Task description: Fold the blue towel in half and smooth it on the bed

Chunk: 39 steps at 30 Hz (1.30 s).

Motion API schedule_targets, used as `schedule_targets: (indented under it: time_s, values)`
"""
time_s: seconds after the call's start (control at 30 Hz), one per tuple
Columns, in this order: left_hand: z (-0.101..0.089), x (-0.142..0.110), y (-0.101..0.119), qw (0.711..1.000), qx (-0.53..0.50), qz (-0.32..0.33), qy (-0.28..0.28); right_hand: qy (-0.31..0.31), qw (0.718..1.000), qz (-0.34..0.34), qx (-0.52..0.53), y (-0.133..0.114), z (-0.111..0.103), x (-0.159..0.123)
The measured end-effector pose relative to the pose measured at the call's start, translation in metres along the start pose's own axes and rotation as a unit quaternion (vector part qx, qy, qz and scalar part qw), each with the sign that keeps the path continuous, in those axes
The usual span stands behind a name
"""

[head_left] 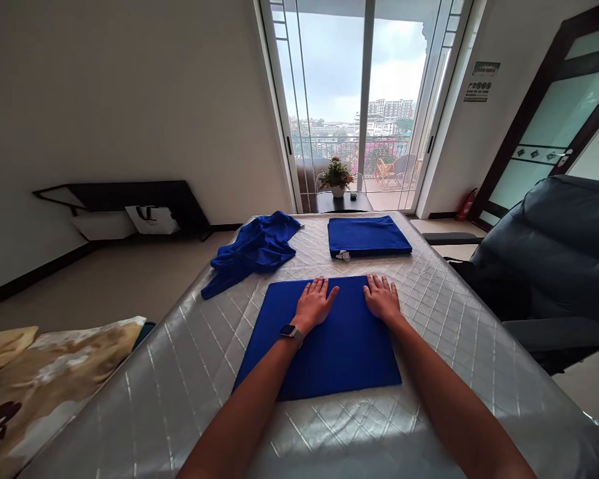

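Note:
Flat on the silver quilted mattress [180,386] in front of me lies a blue folded cloth [344,352]. My left hand [315,303] rests palm down near its far edge, fingers stretched out and thumb apart, with a watch on the wrist. On the cloth's far right corner lies my right hand [382,298], also flat with fingers spread. Beyond it, a stack of folded blue cloth [369,234] shows a small white tag at its front. A crumpled blue cloth [259,247] lies to the far left; its exact kind I cannot tell.
A black armchair [574,246] stands close on the right. Patterned bedding [64,372] lies low at the left. Past the mattress's far end, a small dark table [342,202] holds a potted plant [336,176] before a sliding glass door. A white bag [152,220] stands by the left wall.

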<state>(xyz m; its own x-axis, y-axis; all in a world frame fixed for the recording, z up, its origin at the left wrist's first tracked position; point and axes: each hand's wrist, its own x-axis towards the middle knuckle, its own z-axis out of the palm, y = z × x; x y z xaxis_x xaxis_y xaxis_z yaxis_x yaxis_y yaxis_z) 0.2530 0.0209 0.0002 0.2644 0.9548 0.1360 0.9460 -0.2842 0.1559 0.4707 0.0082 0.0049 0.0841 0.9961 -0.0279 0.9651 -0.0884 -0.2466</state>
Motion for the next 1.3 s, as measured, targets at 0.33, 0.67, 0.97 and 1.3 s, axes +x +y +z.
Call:
schedule_targets:
  time_s: [0.33, 0.67, 0.97, 1.3]
  values:
    - [-0.021, -0.035, -0.103, 0.997, 0.021, -0.069, -0.004, 0.0, 0.999, 0.002, -0.035, 0.004, 0.006, 0.003]
    - [-0.018, -0.039, -0.111, 0.998, 0.005, -0.068, 0.011, 0.009, 0.999, 0.006, -0.048, 0.005, 0.01, 0.003]
    - [-0.017, -0.041, -0.11, 0.997, 0.004, -0.071, 0.018, 0.013, 0.998, 0.011, -0.055, 0.006, 0.011, 0.003]
    - [-0.021, -0.042, -0.107, 0.997, 0.004, -0.072, 0.017, 0.021, 0.999, 0.009, -0.042, 0.004, -0.003, -0.012]
